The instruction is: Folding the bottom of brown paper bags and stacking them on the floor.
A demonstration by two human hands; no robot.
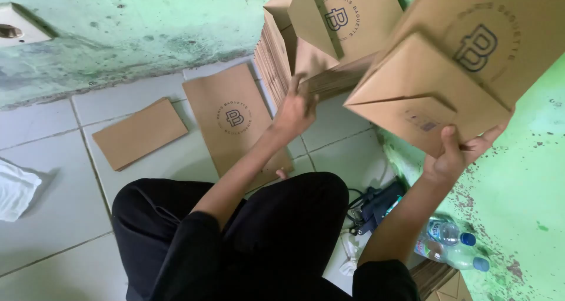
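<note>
At 2 o'clock the right hand [453, 160] clamps a folded brown paper bag [447, 71] by its base, lifted for viewing, while the left hand [293, 110] presses half-open on the bag stack [276, 60] at 12 o'clock, steadying it.

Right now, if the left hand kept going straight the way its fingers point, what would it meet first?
The left hand points up and away at the stack of folded brown paper bags against the wall; its fingertips seem already at the stack's edge, though depth is unclear.
</note>
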